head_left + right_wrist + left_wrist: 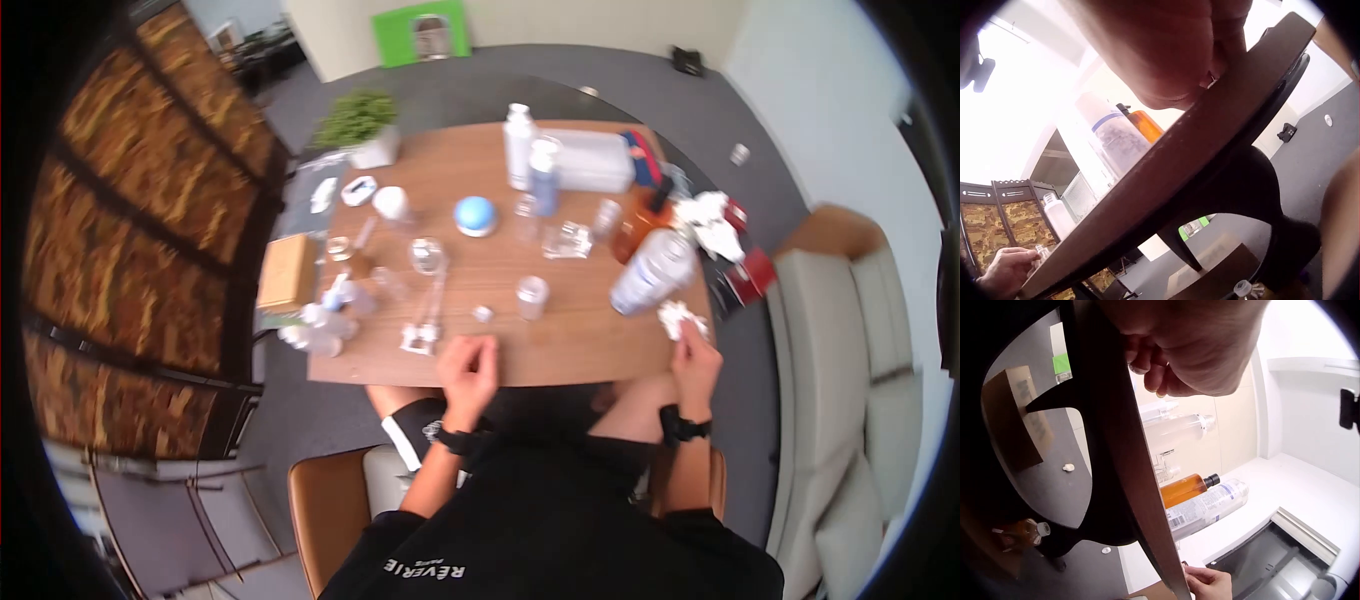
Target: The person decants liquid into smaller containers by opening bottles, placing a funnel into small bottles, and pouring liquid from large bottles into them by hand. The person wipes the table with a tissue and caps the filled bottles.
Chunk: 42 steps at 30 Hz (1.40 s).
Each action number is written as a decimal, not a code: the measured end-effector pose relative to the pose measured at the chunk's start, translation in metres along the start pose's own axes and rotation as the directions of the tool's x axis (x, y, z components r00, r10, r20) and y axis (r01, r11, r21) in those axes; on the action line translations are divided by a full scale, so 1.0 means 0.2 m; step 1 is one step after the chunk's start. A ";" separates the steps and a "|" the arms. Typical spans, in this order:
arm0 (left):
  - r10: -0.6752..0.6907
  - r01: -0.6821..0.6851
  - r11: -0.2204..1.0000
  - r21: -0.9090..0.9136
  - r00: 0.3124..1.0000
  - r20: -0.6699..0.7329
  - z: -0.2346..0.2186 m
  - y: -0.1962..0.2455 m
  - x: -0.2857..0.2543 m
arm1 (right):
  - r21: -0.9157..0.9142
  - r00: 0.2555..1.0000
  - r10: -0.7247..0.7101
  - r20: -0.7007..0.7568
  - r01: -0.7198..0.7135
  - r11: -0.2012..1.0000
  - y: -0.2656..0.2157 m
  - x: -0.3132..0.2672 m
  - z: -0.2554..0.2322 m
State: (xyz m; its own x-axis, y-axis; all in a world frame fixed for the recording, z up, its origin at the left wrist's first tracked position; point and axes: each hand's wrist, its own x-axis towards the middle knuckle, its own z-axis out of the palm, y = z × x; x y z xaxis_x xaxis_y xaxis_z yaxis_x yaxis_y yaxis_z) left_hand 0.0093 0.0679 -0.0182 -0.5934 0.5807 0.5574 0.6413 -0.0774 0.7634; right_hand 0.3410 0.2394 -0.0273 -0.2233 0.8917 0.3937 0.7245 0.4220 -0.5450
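At the table's front edge, my left hand [468, 375] rests with its fingers loosely curled and nothing visible in them. Just beyond it lie a small white cap-like piece [483, 313] and a pair of small white pieces [420, 338]. A small clear jar [532, 297] stands farther right. My right hand [697, 365] is at the right front corner, fingertips overlapping a crumpled white tissue [680, 316]; I cannot tell whether they pinch it. Close beyond that stands a large clear bottle [652, 272] with a printed label, also in the left wrist view [1210, 506].
An amber pump bottle [640, 222], white pump bottles and a clear box [590, 160] stand toward the back right. A blue-topped round jar [475, 215] sits mid-table. Several small bottles, a wooden box [287, 272] and a potted plant [370, 130] line the left side.
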 end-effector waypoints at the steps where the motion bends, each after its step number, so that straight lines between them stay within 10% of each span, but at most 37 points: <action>1: -0.054 0.054 0.998 -0.025 0.999 -0.008 0.01 -0.03 -0.02 | 0.005 0.998 -0.058 -0.036 0.058 0.998 -0.02 -0.03 0.01; 8: -0.171 0.170 0.980 -0.101 0.985 0.001 0.00 -0.04 -0.02 | 0.136 0.905 -0.384 0.183 0.363 0.922 -0.42 -0.26 0.09; 15: -0.155 0.154 0.983 -0.104 0.988 -0.005 -0.01 -0.05 -0.01 | 0.117 0.848 -0.373 0.377 0.356 0.927 -0.65 -0.16 0.15; 32: -0.182 0.183 0.979 -0.084 0.983 0.026 -0.01 0.05 0.07 | 0.202 0.809 -0.431 0.399 0.381 0.902 -0.70 -0.09 0.21; 42: 0.056 -0.083 0.990 0.117 0.974 0.218 0.18 0.19 0.32 | 0.180 0.823 -0.429 0.373 0.389 0.903 -0.72 -0.20 0.17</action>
State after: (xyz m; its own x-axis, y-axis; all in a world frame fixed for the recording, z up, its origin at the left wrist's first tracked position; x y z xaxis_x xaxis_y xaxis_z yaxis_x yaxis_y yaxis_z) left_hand 0.0134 0.1307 0.0347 -0.4362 0.7383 0.5144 0.7410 -0.0296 0.6708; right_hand 0.2232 0.1490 0.0109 -0.7375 0.6138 0.2816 0.4503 0.7577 -0.4724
